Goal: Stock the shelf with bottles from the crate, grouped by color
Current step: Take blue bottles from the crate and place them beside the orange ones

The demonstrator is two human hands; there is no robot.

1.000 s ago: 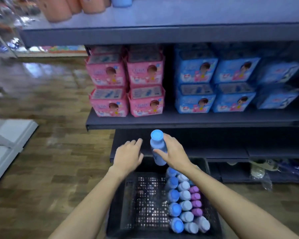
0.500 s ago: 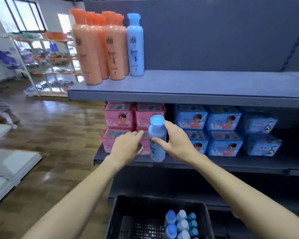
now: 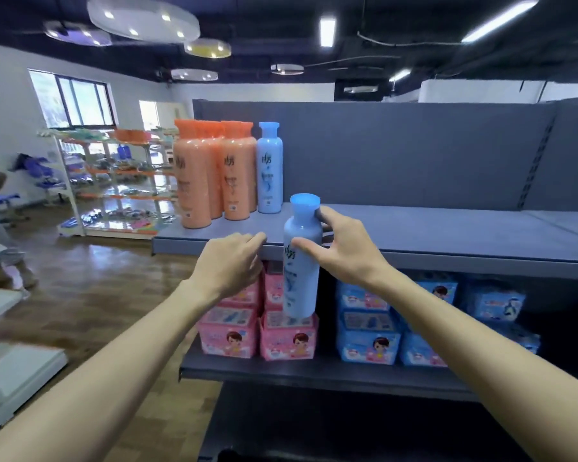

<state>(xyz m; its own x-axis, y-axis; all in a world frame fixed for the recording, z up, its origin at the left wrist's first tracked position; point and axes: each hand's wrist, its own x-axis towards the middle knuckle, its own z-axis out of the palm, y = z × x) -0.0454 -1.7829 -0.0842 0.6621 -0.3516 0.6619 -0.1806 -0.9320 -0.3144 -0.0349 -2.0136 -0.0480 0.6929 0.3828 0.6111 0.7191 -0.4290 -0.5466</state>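
My right hand (image 3: pixel 339 248) grips a light blue bottle (image 3: pixel 300 261) with a blue cap, upright, in front of the top shelf's (image 3: pixel 431 235) front edge. My left hand (image 3: pixel 229 265) hovers just left of the bottle, fingers loosely curled, holding nothing. At the shelf's left end stand several orange bottles (image 3: pixel 207 175), and to their right one blue bottle (image 3: pixel 269 170). The crate is out of view below.
The shelf board right of the standing blue bottle is bare grey. The shelf below holds pink boxes (image 3: pixel 257 328) on the left and blue boxes (image 3: pixel 394 325) on the right. A glass display rack (image 3: pixel 114 181) stands across the wooden floor at left.
My view and both hands have risen from the crate to the top shelf. My right hand carried the blue bottle up to the height of the shelf's edge.
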